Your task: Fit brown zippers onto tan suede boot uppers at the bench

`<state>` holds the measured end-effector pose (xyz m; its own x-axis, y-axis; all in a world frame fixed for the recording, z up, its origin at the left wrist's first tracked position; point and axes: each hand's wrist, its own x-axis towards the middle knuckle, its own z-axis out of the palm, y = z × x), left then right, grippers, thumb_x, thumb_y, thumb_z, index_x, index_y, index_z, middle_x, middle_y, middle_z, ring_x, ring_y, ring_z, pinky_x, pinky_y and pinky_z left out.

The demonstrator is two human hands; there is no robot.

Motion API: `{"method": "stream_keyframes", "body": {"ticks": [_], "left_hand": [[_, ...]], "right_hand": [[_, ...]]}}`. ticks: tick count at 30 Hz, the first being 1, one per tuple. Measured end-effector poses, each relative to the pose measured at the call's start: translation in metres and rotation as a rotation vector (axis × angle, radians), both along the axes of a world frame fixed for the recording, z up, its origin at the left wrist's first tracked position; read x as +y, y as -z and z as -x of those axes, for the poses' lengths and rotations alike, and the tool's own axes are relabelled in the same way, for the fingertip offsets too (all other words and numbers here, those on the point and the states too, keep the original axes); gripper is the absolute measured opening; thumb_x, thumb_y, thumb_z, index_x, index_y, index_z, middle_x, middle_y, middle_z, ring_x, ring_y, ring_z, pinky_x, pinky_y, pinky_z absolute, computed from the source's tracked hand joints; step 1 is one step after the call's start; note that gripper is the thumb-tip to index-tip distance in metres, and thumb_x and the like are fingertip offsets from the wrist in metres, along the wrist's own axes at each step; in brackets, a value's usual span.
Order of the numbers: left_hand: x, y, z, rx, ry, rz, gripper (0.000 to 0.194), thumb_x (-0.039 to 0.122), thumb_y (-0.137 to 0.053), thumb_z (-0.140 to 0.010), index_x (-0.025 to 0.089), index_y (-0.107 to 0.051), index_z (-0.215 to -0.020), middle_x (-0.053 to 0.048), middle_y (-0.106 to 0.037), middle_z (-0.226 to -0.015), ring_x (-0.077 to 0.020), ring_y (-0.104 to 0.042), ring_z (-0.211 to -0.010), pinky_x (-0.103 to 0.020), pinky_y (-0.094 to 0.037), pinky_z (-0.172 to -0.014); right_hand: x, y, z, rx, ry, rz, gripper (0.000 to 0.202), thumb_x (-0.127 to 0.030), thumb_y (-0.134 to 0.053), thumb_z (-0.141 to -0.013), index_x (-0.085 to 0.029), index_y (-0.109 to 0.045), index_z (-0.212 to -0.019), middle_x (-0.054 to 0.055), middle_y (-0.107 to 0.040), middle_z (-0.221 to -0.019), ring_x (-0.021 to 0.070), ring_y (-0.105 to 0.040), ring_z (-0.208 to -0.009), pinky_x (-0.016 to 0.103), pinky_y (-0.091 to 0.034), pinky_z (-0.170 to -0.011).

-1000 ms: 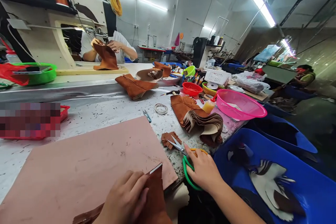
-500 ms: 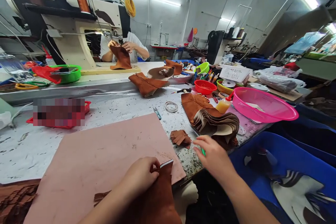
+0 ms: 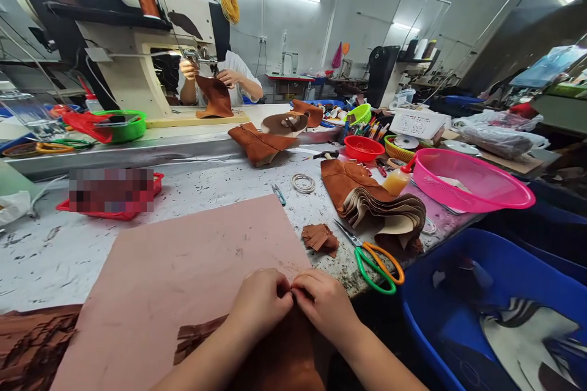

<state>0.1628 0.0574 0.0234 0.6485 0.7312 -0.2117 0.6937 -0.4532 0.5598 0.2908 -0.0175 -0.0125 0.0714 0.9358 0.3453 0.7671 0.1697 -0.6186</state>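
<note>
My left hand (image 3: pixel 261 304) and my right hand (image 3: pixel 324 303) meet at the near edge of the pink cutting mat (image 3: pixel 183 275), both pinching the top edge of a brown suede piece (image 3: pixel 284 357) that hangs toward me. Its left side is cut into fringe (image 3: pixel 195 339). The green and orange scissors (image 3: pixel 373 256) lie on the table to the right of my right hand, untouched. A small pile of brown suede scraps (image 3: pixel 321 237) sits just beyond my hands.
A stack of brown leather pieces (image 3: pixel 385 211), a pink basin (image 3: pixel 472 180), a glue bottle (image 3: pixel 397 180) and small baskets stand at the right. Blue bins (image 3: pixel 495 305) sit beside the table. A red tray (image 3: pixel 114 192) lies left. Across the table a person works at a sewing machine (image 3: pixel 123 55).
My right hand has let go of the scissors, which now lie on the table, and has come left to join my left hand on the suede piece.
</note>
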Motion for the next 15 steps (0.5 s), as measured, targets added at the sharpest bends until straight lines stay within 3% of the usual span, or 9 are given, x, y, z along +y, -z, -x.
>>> {"method": "stream_keyframes", "body": {"ticks": [7,15], "left_hand": [[-0.011,-0.002,0.004,-0.065,-0.077,-0.003,0.019,0.018,-0.048,-0.063,0.02,-0.066,-0.067,0.0,-0.067,-0.072,-0.0148,-0.057,-0.069,-0.025,-0.04,-0.065],[-0.017,-0.011,0.011,-0.165,-0.163,0.053,0.016,0.019,-0.048,-0.062,0.019,-0.063,-0.061,0.0,-0.064,-0.064,-0.0128,-0.053,-0.061,-0.023,-0.039,-0.057]], "right_hand": [[-0.004,-0.008,0.001,-0.085,-0.096,-0.035,0.019,-0.014,-0.043,-0.083,-0.018,-0.061,-0.08,0.006,-0.065,-0.08,0.0182,-0.059,-0.073,0.03,-0.048,-0.065],[0.0,-0.024,0.009,-0.362,-0.171,-0.256,0.024,-0.011,-0.038,-0.08,-0.016,-0.061,-0.076,0.008,-0.063,-0.068,0.0173,-0.059,-0.061,0.026,-0.047,-0.056]]}}
